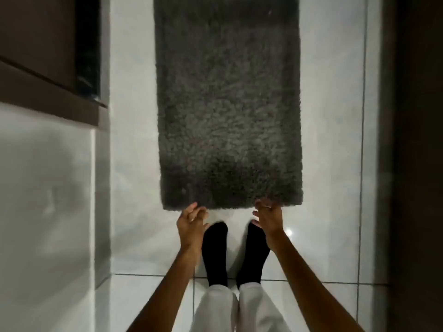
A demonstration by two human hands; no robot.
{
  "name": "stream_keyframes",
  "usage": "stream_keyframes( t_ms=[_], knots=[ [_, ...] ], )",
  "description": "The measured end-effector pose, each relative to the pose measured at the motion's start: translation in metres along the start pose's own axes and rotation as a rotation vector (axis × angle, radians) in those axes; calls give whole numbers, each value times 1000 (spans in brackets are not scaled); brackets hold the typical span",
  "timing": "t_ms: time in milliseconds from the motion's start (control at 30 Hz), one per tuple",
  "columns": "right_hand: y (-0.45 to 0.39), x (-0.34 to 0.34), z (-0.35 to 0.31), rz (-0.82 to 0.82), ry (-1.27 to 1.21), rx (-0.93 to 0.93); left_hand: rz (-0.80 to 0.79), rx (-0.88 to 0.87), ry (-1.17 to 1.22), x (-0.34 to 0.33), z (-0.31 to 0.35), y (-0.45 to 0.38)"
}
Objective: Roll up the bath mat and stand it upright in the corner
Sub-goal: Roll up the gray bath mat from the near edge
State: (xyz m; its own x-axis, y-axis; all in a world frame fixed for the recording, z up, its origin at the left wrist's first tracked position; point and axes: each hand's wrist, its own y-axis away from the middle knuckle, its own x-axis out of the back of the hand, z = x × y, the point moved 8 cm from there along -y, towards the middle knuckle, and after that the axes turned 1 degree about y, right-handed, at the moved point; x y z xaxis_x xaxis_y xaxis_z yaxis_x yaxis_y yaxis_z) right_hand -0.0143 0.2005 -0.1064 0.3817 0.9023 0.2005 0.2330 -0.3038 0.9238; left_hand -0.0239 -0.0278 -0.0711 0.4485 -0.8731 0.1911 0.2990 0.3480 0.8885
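Observation:
A dark grey shaggy bath mat point(227, 101) lies flat and unrolled on the white tiled floor, running away from me. My left hand point(191, 226) hovers at the mat's near edge toward its left corner, fingers spread and holding nothing. My right hand point(268, 216) is at the near edge toward the right corner, its fingertips touching the pile, fingers apart; a ring shows on one finger. No firm grip on the mat is visible.
My feet in black socks point(237, 250) stand on the white floor tiles point(330, 164) just short of the mat. A dark wooden cabinet point(48, 56) above a white tiled wall is on the left. A dark door or wall point(417, 140) bounds the right.

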Motion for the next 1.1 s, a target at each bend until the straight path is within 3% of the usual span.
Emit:
stream_keyframes(
  t_ms=[167, 300, 467, 533, 600, 733, 833, 900, 967, 1100],
  knots=[
    [-79, -22, 62, 88, -361, -152, 57, 213, 121, -6, -69, -80],
    [-101, -23, 80, 248, -536, -210, 78, 264, 177, -26, -84, -106],
    [-102, -22, 80, 214, -643, -251, 136, 335, 312, -36, -84, -115],
    [-97, -17, 65, 243, -631, -160, 119, 274, 342, -42, -73, -110],
    [-90, -14, 40, 301, -584, -22, 136, 100, 232, -44, -51, -105],
    [-70, -6, -22, 406, -115, 390, 72, -358, -137, -52, 11, -99],
    [-63, -19, -55, 358, 385, 662, -94, -765, -697, -78, 42, -91],
    [-65, -29, -68, 407, 784, 750, -85, -1019, -1188, -92, 50, -89],
    [-69, -37, -76, 408, 1046, 809, -28, -1136, -1491, -96, 55, -96],
    [-91, -45, -78, 288, 1363, 866, -100, -1106, -1607, -98, 63, -120]
  ],
)
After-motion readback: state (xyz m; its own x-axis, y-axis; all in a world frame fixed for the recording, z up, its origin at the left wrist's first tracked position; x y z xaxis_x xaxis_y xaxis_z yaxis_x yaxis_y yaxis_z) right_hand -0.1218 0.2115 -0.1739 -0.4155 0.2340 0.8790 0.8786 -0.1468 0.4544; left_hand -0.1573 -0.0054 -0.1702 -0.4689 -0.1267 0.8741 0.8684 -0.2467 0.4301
